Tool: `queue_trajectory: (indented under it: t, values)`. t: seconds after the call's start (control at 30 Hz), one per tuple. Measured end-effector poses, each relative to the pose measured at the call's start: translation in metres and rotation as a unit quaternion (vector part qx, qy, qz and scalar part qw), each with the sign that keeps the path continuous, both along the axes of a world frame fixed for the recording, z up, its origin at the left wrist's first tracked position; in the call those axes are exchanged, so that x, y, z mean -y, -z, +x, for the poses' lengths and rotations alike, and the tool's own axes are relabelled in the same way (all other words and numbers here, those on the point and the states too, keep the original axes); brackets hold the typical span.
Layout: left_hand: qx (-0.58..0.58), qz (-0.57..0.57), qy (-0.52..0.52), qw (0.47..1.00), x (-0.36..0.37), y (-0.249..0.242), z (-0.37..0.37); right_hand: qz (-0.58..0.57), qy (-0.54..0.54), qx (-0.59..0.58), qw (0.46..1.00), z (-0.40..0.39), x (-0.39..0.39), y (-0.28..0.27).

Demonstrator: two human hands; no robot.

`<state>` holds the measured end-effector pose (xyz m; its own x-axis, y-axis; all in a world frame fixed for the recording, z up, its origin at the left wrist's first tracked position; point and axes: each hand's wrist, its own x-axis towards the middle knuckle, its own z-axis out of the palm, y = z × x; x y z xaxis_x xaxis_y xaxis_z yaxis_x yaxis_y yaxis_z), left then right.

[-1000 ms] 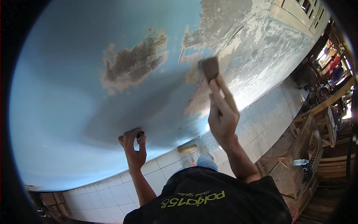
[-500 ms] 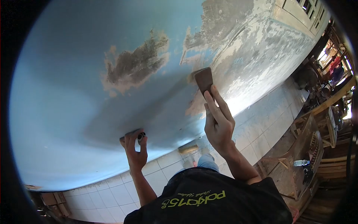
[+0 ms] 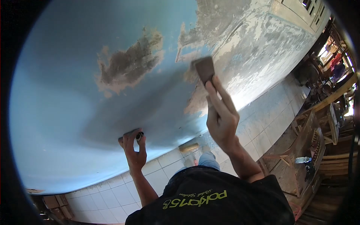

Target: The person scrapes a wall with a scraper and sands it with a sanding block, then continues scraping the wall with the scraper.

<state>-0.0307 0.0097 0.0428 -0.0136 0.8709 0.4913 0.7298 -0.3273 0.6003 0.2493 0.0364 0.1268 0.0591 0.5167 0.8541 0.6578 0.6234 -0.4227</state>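
brown piece (image 3: 204,70) higher; shirt (image 3: 225,210) reads "15"

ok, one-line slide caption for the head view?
Right hand with a brown block, left hand with a small tool, at a patchy blue wall.

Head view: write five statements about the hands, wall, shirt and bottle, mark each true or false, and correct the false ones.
1. The right hand holds a flat brown pad. True.
2. The left hand is empty. False: it grips a round-ended object, though I cannot tell what that is.
3. The wall is painted evenly red. False: it is blue, with bare grey patches.
4. The black shirt bears yellow-green lettering. True.
5. A clear bottle is on the person's left. False: it is on the right.
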Motion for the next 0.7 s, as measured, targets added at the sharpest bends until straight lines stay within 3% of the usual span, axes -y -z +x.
queue_trajectory:
  t: [0.7]
  values:
    - [-0.003,0.0,-0.003,1.0,0.0,-0.005,0.001,-0.009,0.017,0.008,1.0,-0.007,0.004,0.003]
